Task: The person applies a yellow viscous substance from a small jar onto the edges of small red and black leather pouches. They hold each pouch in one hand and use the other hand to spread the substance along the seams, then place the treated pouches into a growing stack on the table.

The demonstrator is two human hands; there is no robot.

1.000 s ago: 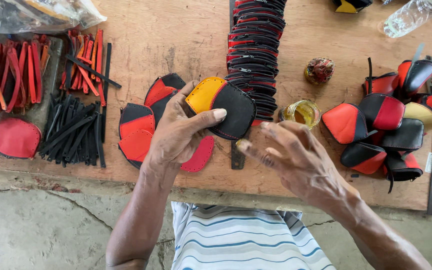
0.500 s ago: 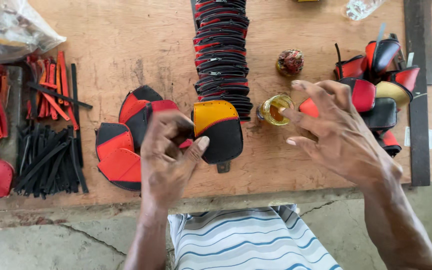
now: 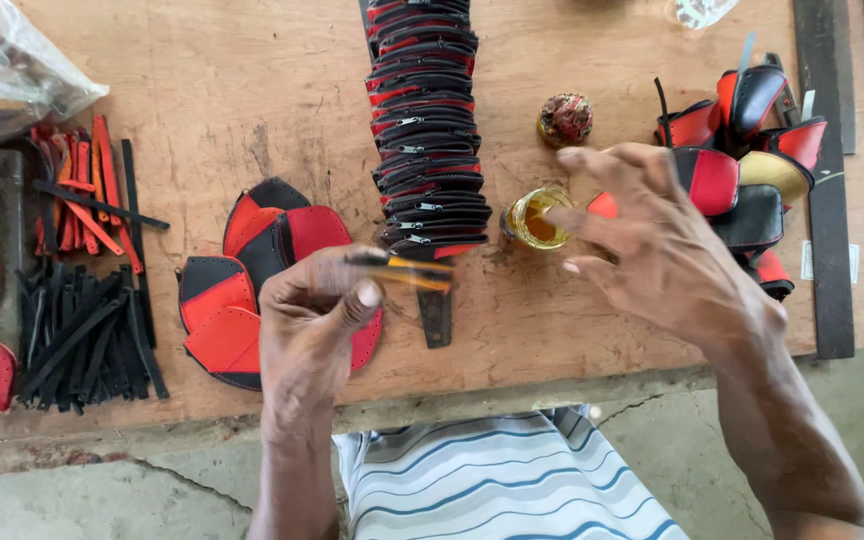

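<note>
One flat piece, black and yellow, sits pinched between the thumb and fingers of the left hand. It is held edge-on to the camera, so it looks like a thin strip. Its long side runs left to right, and the free end sticks out to the right, toward the other hand. It is up in the air, above the front part of the table.

The right hand is open with its fingers spread wide, and it holds nothing. It hovers to the right of the piece, close by but not touching. Its fingertips are just above a small jar of yellow liquid. A little round red and brown ball lies just behind the jar.

Under the left hand lie red and black rounded pieces, overlapping each other. Behind the held piece, a long row of stacked zipper pieces runs away across the wooden table. Finished pouches pile up on the right. Black strips and red strips lie on the left. Below the table edge is a grey concrete floor.
</note>
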